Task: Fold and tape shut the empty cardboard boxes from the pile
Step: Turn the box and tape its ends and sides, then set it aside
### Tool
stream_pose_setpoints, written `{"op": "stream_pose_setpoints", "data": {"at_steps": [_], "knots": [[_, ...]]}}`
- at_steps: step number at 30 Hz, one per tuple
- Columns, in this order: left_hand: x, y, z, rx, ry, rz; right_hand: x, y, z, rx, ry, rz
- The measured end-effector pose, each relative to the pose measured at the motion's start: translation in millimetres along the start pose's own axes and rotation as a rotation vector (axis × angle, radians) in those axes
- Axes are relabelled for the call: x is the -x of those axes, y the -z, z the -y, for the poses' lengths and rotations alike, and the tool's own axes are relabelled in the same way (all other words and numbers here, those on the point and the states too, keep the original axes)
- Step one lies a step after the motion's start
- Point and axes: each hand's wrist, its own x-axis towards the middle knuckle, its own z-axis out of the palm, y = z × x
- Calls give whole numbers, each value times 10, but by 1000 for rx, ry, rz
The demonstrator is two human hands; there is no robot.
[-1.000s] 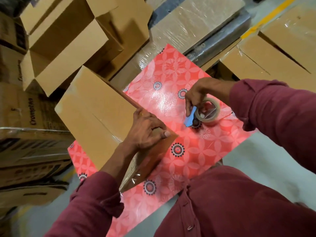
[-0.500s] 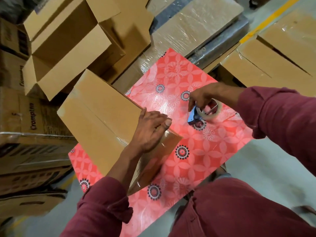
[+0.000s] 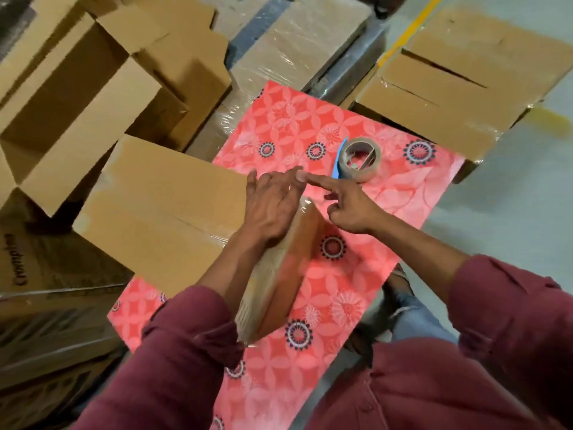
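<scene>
Now the right hand [image 3: 347,209] had released the tape roll [image 3: 359,162], joining the flat left hand [image 3: 273,206] smoothing tape on the box [image 3: 161,212]; sealing nearly done.

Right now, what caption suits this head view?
Left hand presses tape on the cardboard box; right hand points, tape roll set down.

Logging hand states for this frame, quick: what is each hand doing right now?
Left hand: open, fingers straight, pressing on the taped brown cardboard box.
Right hand: holds nothing, index finger extended, other fingers curled.
</scene>
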Motion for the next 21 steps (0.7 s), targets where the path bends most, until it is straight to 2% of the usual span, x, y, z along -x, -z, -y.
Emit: {"op": "stream_pose_setpoints", "data": {"at_steps": [3, 5, 9, 16, 21], "knots": [[-1, -11, -13, -17, -12, -2, 91, -289, -49, -168, 5, -116], [-5, -28, -5, -44, -24, -4, 169, -486, -133, -193, 49, -196], [12, -28, -46, -82, 1, -11, 331, -769, -188, -126, 67, -338], [38, -12, -71, -117, 8, 6, 524, -1144, -124, 78, 196, -452], [74, -25, -45, -130, -17, 20, 657, -1190, -118, 188, 112, -480]]}}
